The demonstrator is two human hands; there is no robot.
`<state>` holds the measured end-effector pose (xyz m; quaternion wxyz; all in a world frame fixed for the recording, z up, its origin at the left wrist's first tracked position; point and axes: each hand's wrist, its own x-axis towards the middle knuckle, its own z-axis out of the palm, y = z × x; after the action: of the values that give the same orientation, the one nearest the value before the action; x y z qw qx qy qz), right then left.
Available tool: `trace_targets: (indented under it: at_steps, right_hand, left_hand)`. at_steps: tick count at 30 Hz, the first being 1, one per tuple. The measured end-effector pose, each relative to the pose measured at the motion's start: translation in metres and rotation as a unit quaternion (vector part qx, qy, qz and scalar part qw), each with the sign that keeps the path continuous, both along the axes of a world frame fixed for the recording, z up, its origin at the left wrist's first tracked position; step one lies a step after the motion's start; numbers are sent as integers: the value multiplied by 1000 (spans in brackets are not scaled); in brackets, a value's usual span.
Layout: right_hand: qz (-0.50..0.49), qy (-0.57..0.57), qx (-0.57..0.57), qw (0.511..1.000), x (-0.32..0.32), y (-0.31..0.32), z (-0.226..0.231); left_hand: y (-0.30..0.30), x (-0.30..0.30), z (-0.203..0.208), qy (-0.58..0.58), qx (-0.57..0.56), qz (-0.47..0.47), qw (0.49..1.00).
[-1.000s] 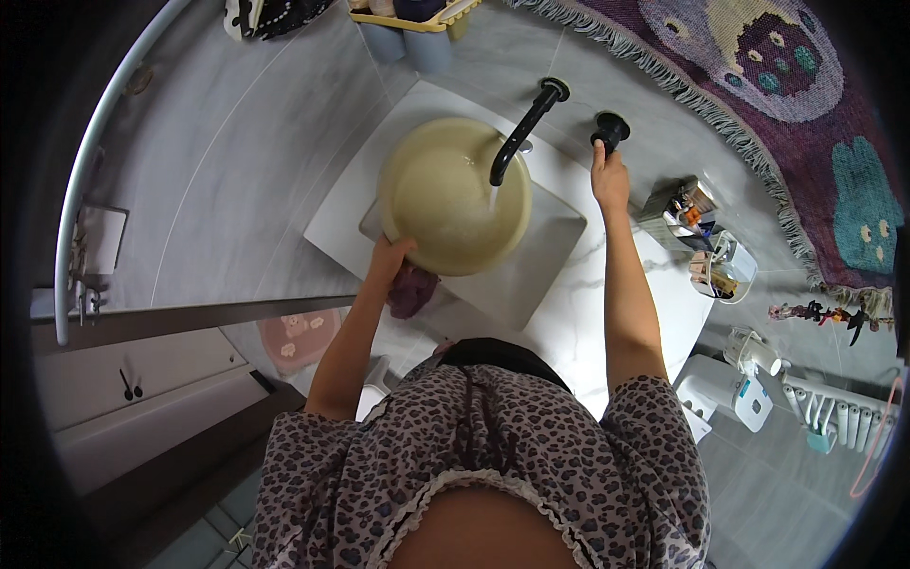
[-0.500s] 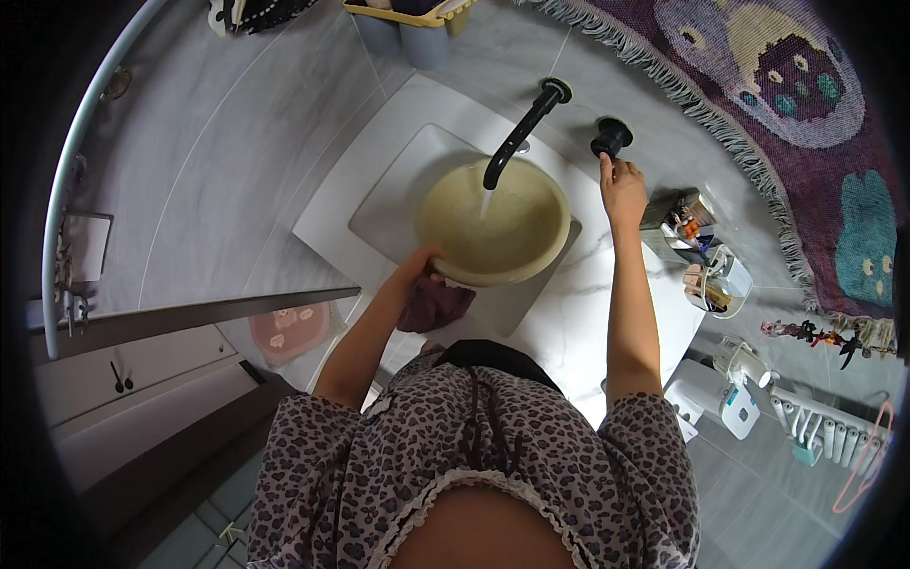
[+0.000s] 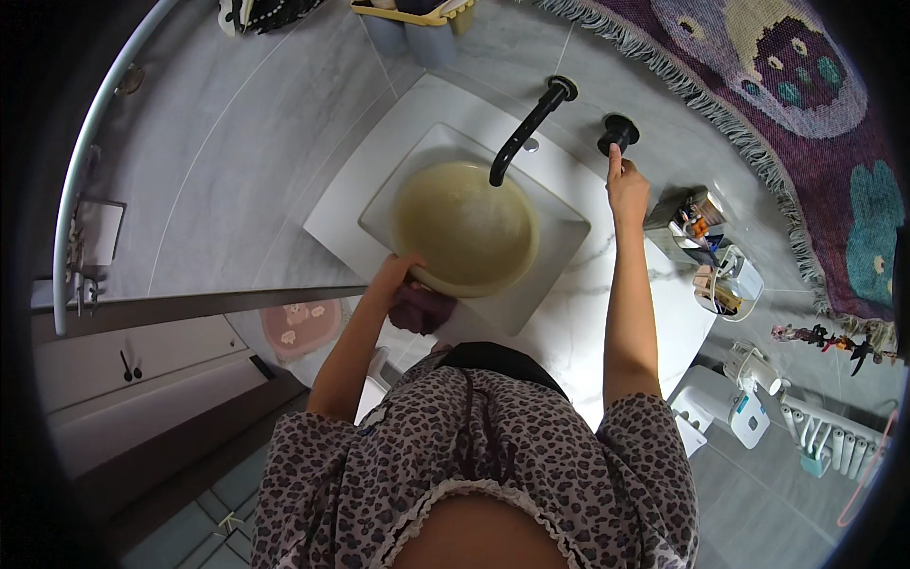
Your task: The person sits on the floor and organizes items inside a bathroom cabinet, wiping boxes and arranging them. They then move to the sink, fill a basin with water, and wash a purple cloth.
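Observation:
A round yellowish basin [image 3: 445, 237] with cloudy water in it sits in the white square sink [image 3: 564, 237]. My left hand [image 3: 394, 277] is closed on the basin's near left rim. A dark purple cloth [image 3: 423, 310] hangs below that hand, bunched against the basin's near side; the fingers beneath are partly hidden. Over the basin's far right part reaches a black wall spout [image 3: 526, 137], with no stream coming out of it. To its right, my right hand [image 3: 627, 188] has its fingers on the black tap handle [image 3: 614, 140] on the wall.
On the marble counter [image 3: 607, 303], right of the sink, stand a box of small items [image 3: 687, 223] and a clear holder [image 3: 732, 284]. A fringed purple woven hanging [image 3: 796, 171] covers the wall at upper right. A yellow-rimmed caddy [image 3: 417, 19] stands beyond the sink.
The water stream from the spout has stopped. The basin has shifted left in the sink, with my left hand and the purple cloth moving along. My right hand stays at the handle.

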<state>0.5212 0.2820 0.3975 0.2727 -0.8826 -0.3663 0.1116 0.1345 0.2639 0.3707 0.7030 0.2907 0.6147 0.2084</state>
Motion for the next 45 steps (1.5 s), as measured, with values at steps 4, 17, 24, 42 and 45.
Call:
trace_targets:
  at_steps: [4,17,24,42,45]
  right_hand:
    - [16,47,54,997,12,-4,-21]
    - [235,508,-219,799,-158,-89,-122]
    - [51,833,-110,541,-221,-88,-125]
    - [-14,904,118,412,-300,-47,-108]
    - [-37,926,119,356,-299,-39,-127]
  left_hand:
    - [10,-16,5,43,48,-30,997]
    - [39,-17,-10,396,359,-148,832]
    - [32,8,23,433,330,-194,816]
    - [-11,52,84,516,369,-236,735]
    - [-20,54,94,492,407,-235,733]
